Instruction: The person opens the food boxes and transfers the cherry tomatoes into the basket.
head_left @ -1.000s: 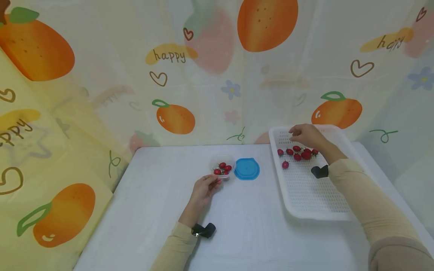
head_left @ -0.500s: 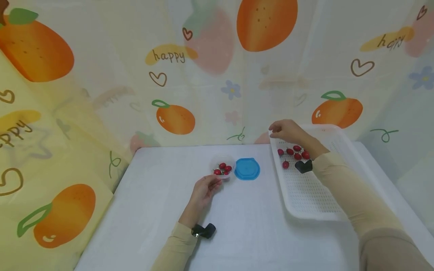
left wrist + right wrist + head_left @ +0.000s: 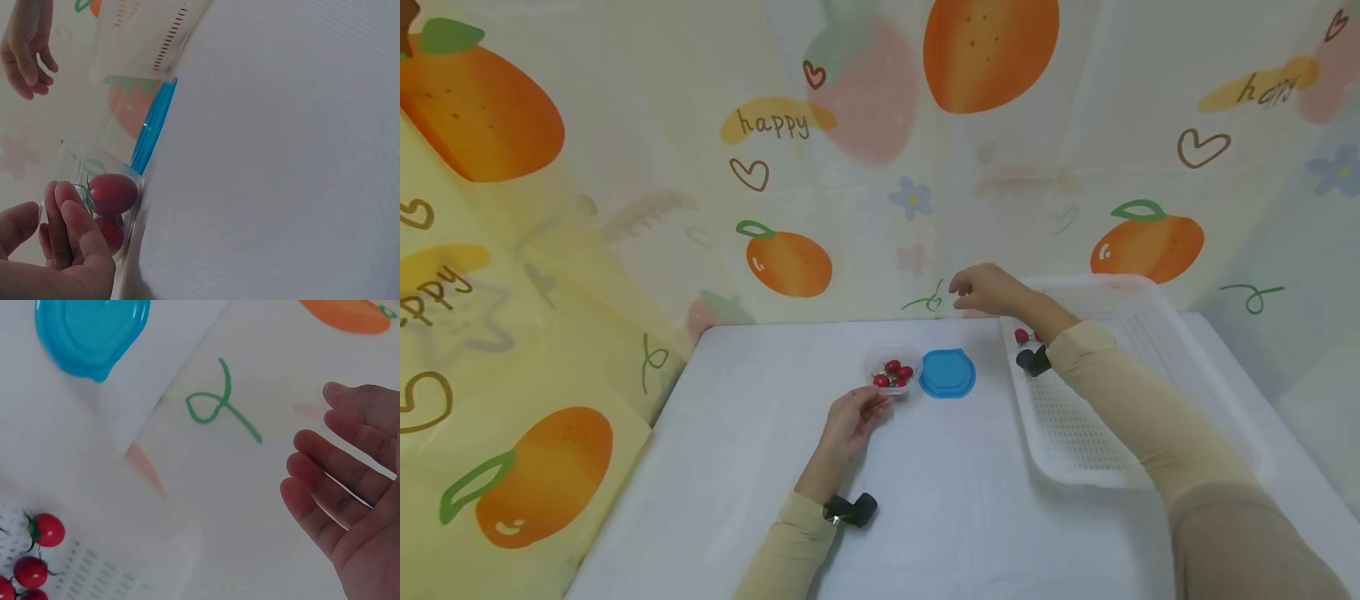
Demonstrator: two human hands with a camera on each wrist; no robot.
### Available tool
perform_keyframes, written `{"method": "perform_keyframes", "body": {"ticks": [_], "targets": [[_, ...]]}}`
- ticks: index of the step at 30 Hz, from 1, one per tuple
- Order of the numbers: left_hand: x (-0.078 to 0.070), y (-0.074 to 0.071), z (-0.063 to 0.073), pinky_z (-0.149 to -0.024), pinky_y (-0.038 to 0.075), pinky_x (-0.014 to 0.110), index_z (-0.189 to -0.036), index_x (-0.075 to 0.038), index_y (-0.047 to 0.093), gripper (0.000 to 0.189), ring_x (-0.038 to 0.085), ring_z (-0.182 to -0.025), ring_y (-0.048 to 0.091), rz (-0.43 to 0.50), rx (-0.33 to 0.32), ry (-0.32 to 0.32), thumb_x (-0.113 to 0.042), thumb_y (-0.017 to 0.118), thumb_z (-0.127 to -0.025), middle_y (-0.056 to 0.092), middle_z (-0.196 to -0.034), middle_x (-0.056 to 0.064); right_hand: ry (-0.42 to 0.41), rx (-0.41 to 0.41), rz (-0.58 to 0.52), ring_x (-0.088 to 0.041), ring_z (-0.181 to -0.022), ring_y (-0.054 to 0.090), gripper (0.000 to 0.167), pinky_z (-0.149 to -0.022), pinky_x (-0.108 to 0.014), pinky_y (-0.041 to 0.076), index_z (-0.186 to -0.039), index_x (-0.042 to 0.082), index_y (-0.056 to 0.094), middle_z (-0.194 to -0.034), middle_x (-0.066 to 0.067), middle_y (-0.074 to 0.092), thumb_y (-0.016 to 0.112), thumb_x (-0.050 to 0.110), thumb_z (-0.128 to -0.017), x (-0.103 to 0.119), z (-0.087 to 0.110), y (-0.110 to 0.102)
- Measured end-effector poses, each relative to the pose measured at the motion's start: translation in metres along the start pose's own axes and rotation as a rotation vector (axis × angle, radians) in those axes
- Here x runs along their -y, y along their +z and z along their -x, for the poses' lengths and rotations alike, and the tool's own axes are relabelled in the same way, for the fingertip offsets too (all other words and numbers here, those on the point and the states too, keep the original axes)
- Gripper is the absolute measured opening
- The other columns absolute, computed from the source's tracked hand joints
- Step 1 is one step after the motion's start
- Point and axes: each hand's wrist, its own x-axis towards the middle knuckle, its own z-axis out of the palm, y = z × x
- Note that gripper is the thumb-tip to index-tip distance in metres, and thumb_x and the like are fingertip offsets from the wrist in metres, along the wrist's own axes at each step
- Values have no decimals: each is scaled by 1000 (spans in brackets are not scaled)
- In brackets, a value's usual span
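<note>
In the head view, my left hand [image 3: 848, 423] is at the near side of a small clear plastic container [image 3: 103, 157]. Its fingers rest against the container wall, and the thumb stands apart from them in the left wrist view. Several red cherry tomatoes [image 3: 114, 194] with green stems lie inside. My right hand [image 3: 991, 289] is raised beyond the far left corner of a white perforated basket [image 3: 1078, 442]. Its fingers [image 3: 337, 478] are loosely extended and hold nothing. More cherry tomatoes [image 3: 49, 530] lie in the basket, mostly hidden by the right forearm in the head view.
A blue lid [image 3: 947, 373] lies flat between the container and the basket. White cloth covers the table [image 3: 955, 508]. A fruit-print curtain [image 3: 865, 242] hangs right behind the table's far edge.
My right hand has moved left from above the basket, past its far left corner. The right forearm now covers most of the basket's tomatoes. My left hand and the container stay put.
</note>
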Motion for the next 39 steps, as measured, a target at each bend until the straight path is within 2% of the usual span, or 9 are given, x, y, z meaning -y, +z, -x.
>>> {"method": "perform_keyframes", "body": {"ticks": [6,14,19,28,39], "targets": [[0,-1,-1,-82,58,21,-121,0,58,31,16,-93,71,0,20,16,-20,59,-98,71,-96,4,-80,32,53,-30,-107,60,33,-92,-41,56,-122,4,64,-116,-16,65,63,19,-93,17,-11,14],[-1,1,-1,-81,58,21,-122,-1,56,31,16,-92,71,-7,-13,-18,-19,58,-97,70,-96,4,-130,92,68,-27,-107,62,32,-89,-33,57,-123,6,64,-118,-15,65,64,20,-94,38,-16,41],[-1,1,-1,-81,58,21,-121,-1,58,30,14,-90,70,-6,-17,-22,-19,59,-97,71,-96,4,-162,118,55,-26,-107,63,31,-90,-33,57,-121,6,65,-117,-14,66,66,19,-92,47,-22,57],[-2,0,0,-86,57,22,-125,1,56,35,16,-93,70,-2,10,-11,-20,59,-97,71,-96,3,-163,202,79,-24,-107,61,33,-92,-33,55,-123,5,65,-115,-11,67,66,18,-93,63,-32,87],[-2,0,-1,-80,59,21,-122,3,56,32,14,-87,71,33,18,-13,-16,59,-97,71,-89,2,-128,253,70,-19,-95,61,29,-88,-32,54,-117,6,67,-106,-9,68,67,15,-90,68,-44,120]]}}
